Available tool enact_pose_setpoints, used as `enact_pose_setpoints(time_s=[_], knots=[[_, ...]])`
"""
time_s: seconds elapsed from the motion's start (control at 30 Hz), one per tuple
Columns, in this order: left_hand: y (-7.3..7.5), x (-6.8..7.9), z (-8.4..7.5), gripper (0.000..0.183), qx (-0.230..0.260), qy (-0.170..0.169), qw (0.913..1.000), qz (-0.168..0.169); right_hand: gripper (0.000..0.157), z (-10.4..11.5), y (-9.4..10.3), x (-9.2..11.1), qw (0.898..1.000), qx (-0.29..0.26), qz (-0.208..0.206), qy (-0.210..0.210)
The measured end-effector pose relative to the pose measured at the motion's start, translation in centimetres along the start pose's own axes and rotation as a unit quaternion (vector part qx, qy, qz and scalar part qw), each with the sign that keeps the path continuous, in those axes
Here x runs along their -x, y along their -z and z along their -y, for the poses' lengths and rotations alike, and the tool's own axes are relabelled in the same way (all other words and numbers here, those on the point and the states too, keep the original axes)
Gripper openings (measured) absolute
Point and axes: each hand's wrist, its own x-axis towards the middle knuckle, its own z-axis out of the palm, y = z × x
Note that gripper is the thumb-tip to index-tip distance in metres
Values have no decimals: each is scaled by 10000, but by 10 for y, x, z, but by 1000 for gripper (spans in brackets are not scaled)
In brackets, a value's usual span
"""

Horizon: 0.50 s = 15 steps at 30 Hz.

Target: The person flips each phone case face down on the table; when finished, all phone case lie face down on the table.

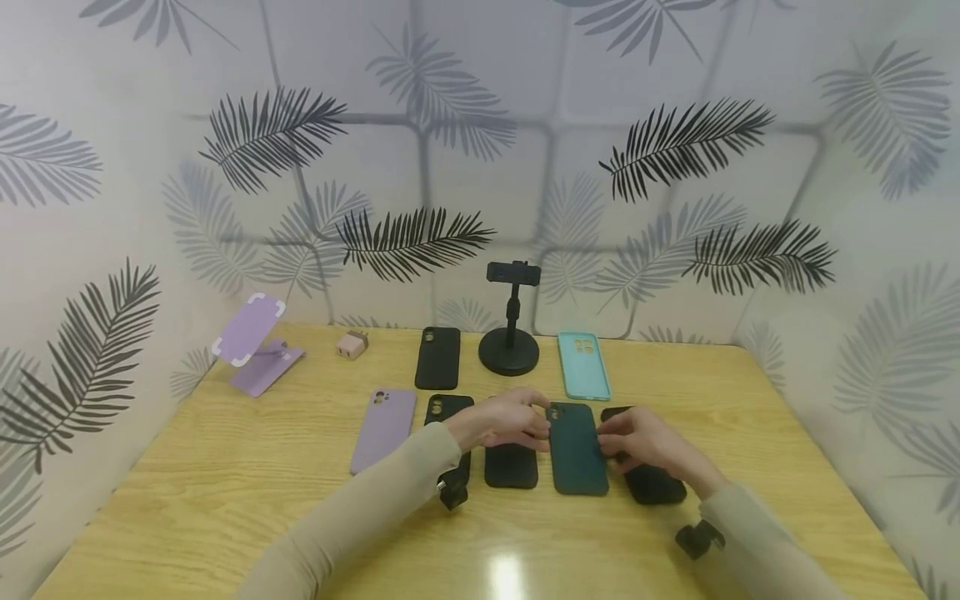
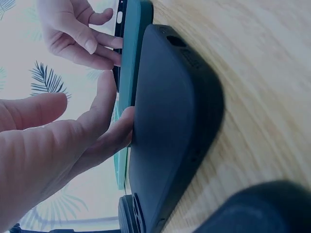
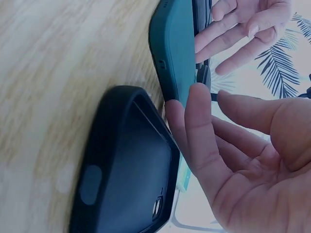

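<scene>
The left hand [image 1: 517,421] hung over a plain black case [image 1: 512,473], its fingers extended to the left edge of the dark green case [image 1: 579,462]; whether they touched was hard to tell. The right hand [image 1: 643,440] appeared to touch that case's right edge with its fingertips. Both hands were loosely spread, thumbs apart from the fingers, pinching nothing. The dark green case lay flat on the table [image 1: 187,483], between the plain black case and a hollow-side-up black case [image 1: 660,487] lying aslant on the right.

An uneven push seemed the main risk: more force from one side could twist the green case or slide it into a neighbour. A low knuckle could also nudge either black case beneath.

The palms faced each other. The left sleeve [image 1: 360,508] and right sleeve [image 1: 765,533] slanted in from the near side.
</scene>
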Motion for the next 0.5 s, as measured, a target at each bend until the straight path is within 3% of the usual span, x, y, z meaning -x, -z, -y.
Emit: enact_pose_setpoints(time_s=[0.2,0.37,0.5], knots=[[4,-2,-3,58,9,-232,9997,-75,40,-2,5,-4,9997,-177,24,154],[8,-10,-10,50,15,-617,9971,-456,41,-8,12,-15,9972,-613,-184,393],[11,-20,-12,45,13,-670,9952,-718,39,-9,18,-24,9951,-670,-362,633]])
